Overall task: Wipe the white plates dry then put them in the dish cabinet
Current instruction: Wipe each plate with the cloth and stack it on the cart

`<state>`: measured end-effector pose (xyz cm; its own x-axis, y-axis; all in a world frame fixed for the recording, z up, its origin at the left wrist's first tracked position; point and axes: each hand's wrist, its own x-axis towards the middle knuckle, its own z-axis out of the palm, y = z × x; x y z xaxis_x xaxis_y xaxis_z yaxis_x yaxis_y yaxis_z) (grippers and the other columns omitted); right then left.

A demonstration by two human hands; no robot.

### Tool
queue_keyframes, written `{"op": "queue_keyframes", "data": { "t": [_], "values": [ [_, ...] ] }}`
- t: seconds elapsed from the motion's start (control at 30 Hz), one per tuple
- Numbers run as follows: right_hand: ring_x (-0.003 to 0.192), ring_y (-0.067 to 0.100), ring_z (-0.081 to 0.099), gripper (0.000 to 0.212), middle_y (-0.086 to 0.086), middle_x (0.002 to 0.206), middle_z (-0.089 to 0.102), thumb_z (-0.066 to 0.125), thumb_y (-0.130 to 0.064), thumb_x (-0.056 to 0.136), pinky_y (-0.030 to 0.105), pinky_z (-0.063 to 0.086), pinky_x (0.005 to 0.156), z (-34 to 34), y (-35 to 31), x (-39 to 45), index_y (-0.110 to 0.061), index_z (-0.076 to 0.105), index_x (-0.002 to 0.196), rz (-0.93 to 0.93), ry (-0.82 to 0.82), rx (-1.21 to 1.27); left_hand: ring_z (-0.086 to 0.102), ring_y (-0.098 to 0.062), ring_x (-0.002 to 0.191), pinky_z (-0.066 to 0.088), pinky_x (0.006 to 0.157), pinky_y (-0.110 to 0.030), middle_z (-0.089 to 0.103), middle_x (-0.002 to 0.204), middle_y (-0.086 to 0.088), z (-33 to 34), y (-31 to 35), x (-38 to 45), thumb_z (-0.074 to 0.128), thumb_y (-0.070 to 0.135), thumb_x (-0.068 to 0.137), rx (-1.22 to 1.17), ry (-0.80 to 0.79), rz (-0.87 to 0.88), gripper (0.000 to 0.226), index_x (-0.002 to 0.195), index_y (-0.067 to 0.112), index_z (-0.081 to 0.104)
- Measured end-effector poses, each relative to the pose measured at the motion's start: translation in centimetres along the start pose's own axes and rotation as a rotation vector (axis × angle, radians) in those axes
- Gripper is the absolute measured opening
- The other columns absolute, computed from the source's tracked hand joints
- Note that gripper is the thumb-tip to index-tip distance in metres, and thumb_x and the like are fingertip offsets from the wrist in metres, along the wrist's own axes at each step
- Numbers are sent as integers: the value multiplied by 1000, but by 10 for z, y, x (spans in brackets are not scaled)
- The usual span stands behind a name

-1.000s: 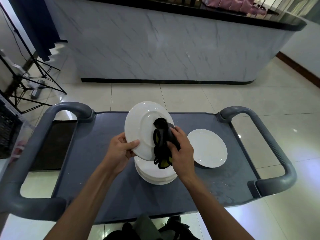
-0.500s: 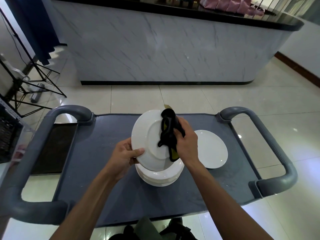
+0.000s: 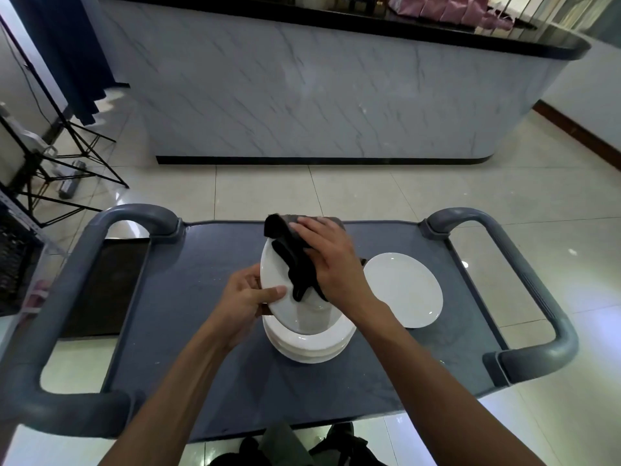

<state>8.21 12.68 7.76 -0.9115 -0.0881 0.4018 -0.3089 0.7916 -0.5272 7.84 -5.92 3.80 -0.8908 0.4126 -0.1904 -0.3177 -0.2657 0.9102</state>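
Looking down from the head camera, the left hand (image 3: pixel 250 294) pinches the near-left rim of a white plate (image 3: pixel 280 280), thumb on its face and fingers curled behind, holding it tilted on edge above the stack of plates (image 3: pixel 311 346). The right hand (image 3: pixel 331 264) lies flat, fingers nearly straight, pressing a dark cloth (image 3: pixel 292 260) against the plate's face; the cloth spills over the far rim. The plate sits between both hands, its tilt running from the near edge away from the person, so I judge the next wipe runs along that line. Just right of the right hand, one wiped-looking plate (image 3: pixel 403 289) rests flat on the grey cart (image 3: pixel 208 264). No dish cabinet is in view.
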Motion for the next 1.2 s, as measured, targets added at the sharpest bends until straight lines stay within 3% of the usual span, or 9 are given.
{"op": "queue_keyframes", "data": {
  "t": [0.13, 0.3, 0.5, 0.63, 0.8, 0.93, 1.2],
  "values": [
    [141, 34, 38, 44, 1, 147, 54, 52, -6, 97, 58, 27, 113, 1, -9, -12, -18, 60, 139, -23, -84, -23, 70, -36, 89, 59, 71, -43, 73, 102, -22, 0, 3, 1, 70, -1, 72, 26, 1, -4, 38, 110, -2, 68],
    [144, 33, 36, 45, 0, 149, 52, 54, -3, 97, 61, 24, 114, 2, -9, -16, -20, 60, 138, -32, -113, -58, 69, -42, 97, 55, 83, -55, 70, 109, -27, 1, 3, 0, 71, 2, 71, 39, -10, -11, 43, 113, -4, 66],
    [137, 28, 47, 43, 4, 143, 58, 55, -4, 94, 58, 34, 110, 0, 1, 2, -14, 62, 136, 10, 39, 5, 67, -41, 94, 57, 75, -45, 71, 106, -28, -1, 5, 2, 73, -1, 71, 17, -5, 6, 44, 114, -6, 66],
    [128, 21, 53, 45, 2, 139, 59, 55, 2, 93, 45, 41, 108, -6, 12, 13, -11, 60, 136, 95, 108, 99, 71, -33, 90, 57, 69, -41, 73, 106, -22, -3, 3, -1, 73, 0, 74, -50, -9, 50, 39, 112, 1, 70],
    [137, 19, 46, 48, 0, 147, 52, 57, -11, 98, 42, 37, 113, -7, 26, 6, -20, 51, 145, 265, 91, 152, 71, -30, 90, 61, 68, -39, 73, 105, -19, -3, 3, -2, 64, 1, 76, -205, 56, 69, 38, 114, -3, 66],
    [129, 4, 47, 51, -12, 139, 55, 59, -19, 97, 35, 40, 110, -6, 27, -7, -29, 48, 145, 368, 112, 257, 72, -30, 93, 60, 68, -38, 73, 106, -18, -5, 4, 2, 62, 0, 77, -286, 113, 76, 38, 115, -2, 65],
    [134, 15, 43, 58, -6, 145, 48, 64, -32, 95, 44, 39, 112, 18, 9, -35, -29, 43, 148, 509, 185, 317, 71, -32, 101, 60, 74, -39, 72, 113, -18, -4, 3, 11, 64, 5, 79, -340, 162, 106, 30, 106, 11, 75]
  ]
}}
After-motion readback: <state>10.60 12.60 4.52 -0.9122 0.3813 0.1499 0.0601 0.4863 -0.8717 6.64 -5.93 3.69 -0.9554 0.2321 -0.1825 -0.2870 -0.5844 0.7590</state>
